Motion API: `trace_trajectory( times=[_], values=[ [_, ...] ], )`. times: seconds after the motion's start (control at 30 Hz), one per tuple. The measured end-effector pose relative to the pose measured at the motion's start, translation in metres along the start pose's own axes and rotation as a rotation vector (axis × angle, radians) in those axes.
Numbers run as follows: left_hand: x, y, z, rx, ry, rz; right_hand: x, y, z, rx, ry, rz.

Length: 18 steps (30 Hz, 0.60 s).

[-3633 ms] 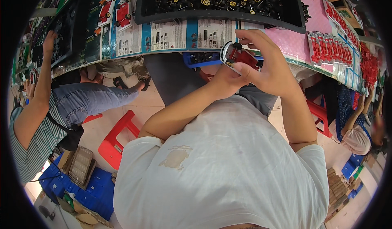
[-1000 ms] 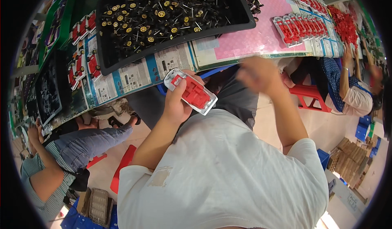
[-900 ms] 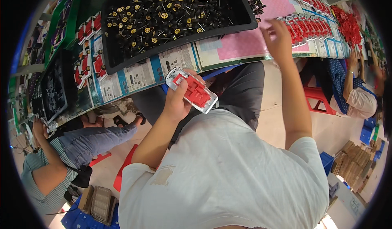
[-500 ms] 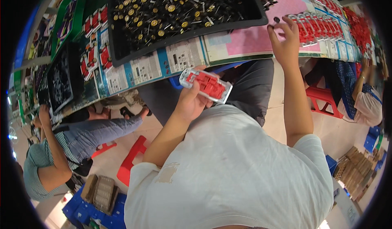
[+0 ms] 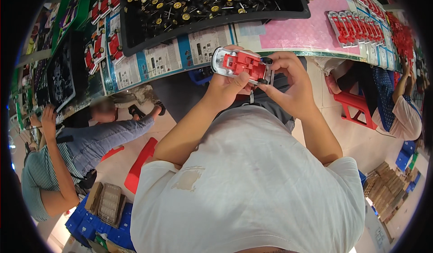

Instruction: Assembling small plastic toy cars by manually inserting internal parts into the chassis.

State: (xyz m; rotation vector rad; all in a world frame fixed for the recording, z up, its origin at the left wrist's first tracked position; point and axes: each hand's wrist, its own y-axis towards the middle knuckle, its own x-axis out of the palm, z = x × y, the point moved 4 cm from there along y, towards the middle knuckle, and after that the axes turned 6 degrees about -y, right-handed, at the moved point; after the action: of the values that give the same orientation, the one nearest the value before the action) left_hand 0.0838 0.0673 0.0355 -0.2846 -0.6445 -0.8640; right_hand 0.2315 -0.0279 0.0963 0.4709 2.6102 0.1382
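In front of my chest, my left hand (image 5: 224, 92) is closed around a toy car body (image 5: 240, 65), white and clear at the edges with a red inside. It is tilted, its inside facing up. At its right end sits a pair of small black wheels (image 5: 267, 60), one on each side, apparently joined by an axle. My right hand (image 5: 292, 84) pinches these wheels, thumb on the near one and fingers at the far one. The axle between them is too small to make out.
Beyond my hands, a black bin (image 5: 216, 26) holds many black and yellow wheels on axles. Rows of red car bodies (image 5: 354, 27) stand at the right, more cars (image 5: 115, 48) at the left. Co-workers sit on both sides. A red stool (image 5: 140, 163) is behind my left arm.
My right hand has come from the pink surface at the right down to the car, bringing the black wheels to its right end. My left hand has lifted the car slightly up and right.
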Motion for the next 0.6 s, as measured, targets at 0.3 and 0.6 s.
trace_trajectory(
  times=[0.3,0.6],
  values=[
    [-0.014,-0.019,-0.001,0.036,-0.03,0.07,0.007,0.023,-0.019,-0.071,-0.132,-0.274],
    [-0.013,-0.02,-0.001,-0.028,-0.067,0.033,-0.045,0.201,0.048,-0.094,-0.909,-0.362]
  ],
)
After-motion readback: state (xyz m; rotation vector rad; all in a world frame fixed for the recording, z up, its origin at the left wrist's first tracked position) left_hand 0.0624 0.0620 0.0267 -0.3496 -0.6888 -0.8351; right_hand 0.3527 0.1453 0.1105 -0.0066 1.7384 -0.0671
